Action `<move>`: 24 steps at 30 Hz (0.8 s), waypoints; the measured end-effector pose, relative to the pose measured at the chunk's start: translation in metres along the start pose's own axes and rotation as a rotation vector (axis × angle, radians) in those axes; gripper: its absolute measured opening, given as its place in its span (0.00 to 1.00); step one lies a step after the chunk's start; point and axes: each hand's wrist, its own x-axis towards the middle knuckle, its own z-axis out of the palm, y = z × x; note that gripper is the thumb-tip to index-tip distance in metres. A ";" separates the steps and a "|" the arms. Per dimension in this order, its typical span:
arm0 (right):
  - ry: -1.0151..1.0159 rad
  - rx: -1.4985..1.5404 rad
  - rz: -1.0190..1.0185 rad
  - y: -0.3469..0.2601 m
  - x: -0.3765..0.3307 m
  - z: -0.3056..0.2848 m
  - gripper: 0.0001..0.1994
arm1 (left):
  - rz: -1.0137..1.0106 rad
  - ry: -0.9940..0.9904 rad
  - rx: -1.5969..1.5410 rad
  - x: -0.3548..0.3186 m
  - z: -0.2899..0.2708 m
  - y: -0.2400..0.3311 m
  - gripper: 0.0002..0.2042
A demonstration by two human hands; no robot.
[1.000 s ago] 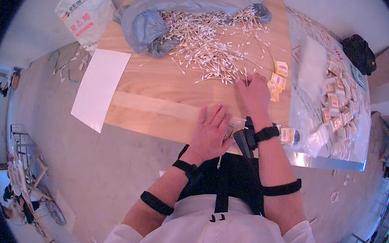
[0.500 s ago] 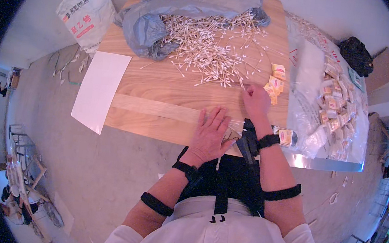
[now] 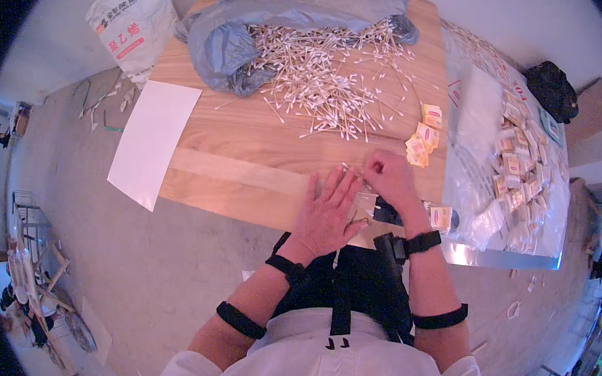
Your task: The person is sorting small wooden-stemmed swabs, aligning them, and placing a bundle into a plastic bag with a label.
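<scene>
My left hand (image 3: pixel 324 215) lies flat near the table's front edge, fingers stretched out. Beside its thumb is a small clear plastic bag (image 3: pixel 364 207), partly under the hand. Close to the left fingertips, my right hand (image 3: pixel 392 179) is closed in a pinch on a cotton swab (image 3: pixel 346 167), whose white tip shows by the left fingers; most of its stick is hidden. Farther back spreads a large heap of loose cotton swabs (image 3: pixel 318 81), spilling from a grey plastic bag (image 3: pixel 220 46). Small yellow-and-white cards (image 3: pixel 425 136) lie right of the heap.
White paper (image 3: pixel 153 141) lies at the table's left. A filled swab packet (image 3: pixel 439 216) sits right of my right wrist. Many packed packets (image 3: pixel 517 165) lie on plastic sheeting at the right, before a black bag (image 3: pixel 553 89). A white sack (image 3: pixel 132 27) stands at the back left.
My right hand has come back from the edge of the swab heap, toward me and slightly left, to the left fingertips, bringing a cotton swab. My left hand stays nearly in place.
</scene>
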 end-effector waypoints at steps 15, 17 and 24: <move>0.317 -0.214 0.135 -0.003 0.063 0.011 0.15 | -0.014 -0.070 -0.009 0.002 0.000 0.000 0.39; 0.297 -0.210 0.162 0.000 0.063 0.012 0.16 | -0.007 -0.049 -0.017 0.003 0.002 0.001 0.39; 0.349 -0.191 0.046 0.001 0.058 0.015 0.12 | -0.003 -0.041 -0.002 0.002 0.003 0.000 0.39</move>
